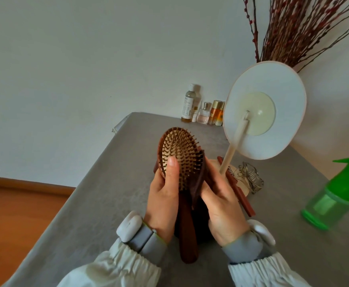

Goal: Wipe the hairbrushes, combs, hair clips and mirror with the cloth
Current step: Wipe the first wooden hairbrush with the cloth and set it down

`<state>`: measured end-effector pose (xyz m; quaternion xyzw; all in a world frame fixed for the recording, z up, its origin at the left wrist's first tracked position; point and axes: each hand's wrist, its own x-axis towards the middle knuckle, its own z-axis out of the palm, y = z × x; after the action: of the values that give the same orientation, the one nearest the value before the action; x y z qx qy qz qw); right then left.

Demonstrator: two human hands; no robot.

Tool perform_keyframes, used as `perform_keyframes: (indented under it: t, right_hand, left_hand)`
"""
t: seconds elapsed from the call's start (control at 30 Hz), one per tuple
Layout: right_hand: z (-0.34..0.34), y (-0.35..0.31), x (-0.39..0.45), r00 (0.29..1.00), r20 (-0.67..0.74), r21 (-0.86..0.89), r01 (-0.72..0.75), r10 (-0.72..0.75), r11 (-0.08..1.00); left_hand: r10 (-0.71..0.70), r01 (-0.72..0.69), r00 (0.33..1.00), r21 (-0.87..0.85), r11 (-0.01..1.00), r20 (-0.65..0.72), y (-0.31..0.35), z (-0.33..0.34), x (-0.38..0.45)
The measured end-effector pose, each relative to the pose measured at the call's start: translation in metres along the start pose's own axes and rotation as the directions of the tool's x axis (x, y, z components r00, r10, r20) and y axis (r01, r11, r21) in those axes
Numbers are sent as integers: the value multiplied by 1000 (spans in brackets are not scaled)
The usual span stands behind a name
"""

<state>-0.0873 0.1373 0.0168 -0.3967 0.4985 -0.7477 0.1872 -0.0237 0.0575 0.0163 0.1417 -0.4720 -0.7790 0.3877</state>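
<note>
The left hand (165,195) grips the wooden hairbrush (179,156) bristles-up so the right hand (219,201), clutching the brown cloth (199,179), can wipe its edge.

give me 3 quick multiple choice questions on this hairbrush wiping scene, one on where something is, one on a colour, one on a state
1. Where is the spray bottle?
A. on the table's right side
B. on the floor
C. held in the left hand

2. What colour is the cloth?
A. white
B. dark brown
C. green

3. How is the hairbrush held?
A. lying flat on the table
B. gripped by the left hand, bristles facing the camera
C. hanging from the mirror

Answers:
1 A, it stands on the grey table near the right edge.
2 B, the cloth in the right hand is dark brown.
3 B, the left thumb lies across the bristles.
</note>
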Motion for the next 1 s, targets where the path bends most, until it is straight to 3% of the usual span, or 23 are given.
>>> perform_keyframes:
  t: [0.2, 0.33, 0.47, 0.67, 0.83, 1.0]
  right_hand:
    - [-6, 1, 2, 1000, -3, -208, 20, -21, 978]
    - [-6, 3, 4, 974, -182, -503, 26, -135, 864]
    - [-11, -2, 11, 928, -325, -535, -23, -180, 844]
    - [-14, 2, 9, 983, -179, -511, -53, -46, 858]
    - [-14, -2, 13, 924, -305, -734, -75, -230, 675]
    - [-17, -10, 13, 971, -219, -667, -73, -101, 741]
  left_hand:
    - [9, -9, 1000, 36, 999, 13, -5, -1, 0]
    - [43, -48, 998, 149, 988, 36, -14, 4, -3]
    - [-20, 9, 996, 132, 991, 88, -16, 6, -5]
    - [-152, 151, 986, 13, 988, 74, -10, -1, 2]
    - [-153, 151, 987, 32, 988, 53, -13, 1, 6]
    - [-280, 277, 953, 44, 960, 118, -13, -2, 3]
